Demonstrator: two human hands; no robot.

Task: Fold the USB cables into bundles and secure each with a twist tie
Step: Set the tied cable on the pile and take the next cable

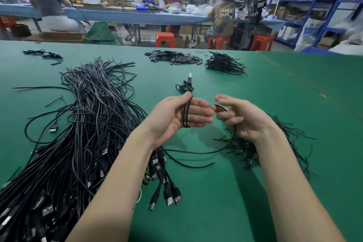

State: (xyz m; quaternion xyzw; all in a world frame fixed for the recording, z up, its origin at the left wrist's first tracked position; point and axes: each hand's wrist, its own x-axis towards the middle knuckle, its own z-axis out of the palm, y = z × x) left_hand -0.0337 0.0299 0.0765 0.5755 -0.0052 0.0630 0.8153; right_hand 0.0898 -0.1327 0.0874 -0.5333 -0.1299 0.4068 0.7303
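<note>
My left hand [176,114] pinches a folded black USB cable [186,112] between thumb and fingers, its loops hanging across my palm and its plug end [189,78] sticking up beyond my fingers. My right hand [241,118] holds the same cable's loose strand [220,107], which droops down to the green table [216,202] and ends near a bare red tip [214,162]. A heap of black twist ties [253,149] lies under my right wrist. A big pile of loose USB cables [82,133] fills the left.
Finished bundles [224,63] and a heap of small black flat pieces [173,58] lie at the table's far edge, a few more bits [44,54] at the far left. Several people sit at a blue bench [137,15] behind; orange stools and blue shelving [314,2] stand beyond.
</note>
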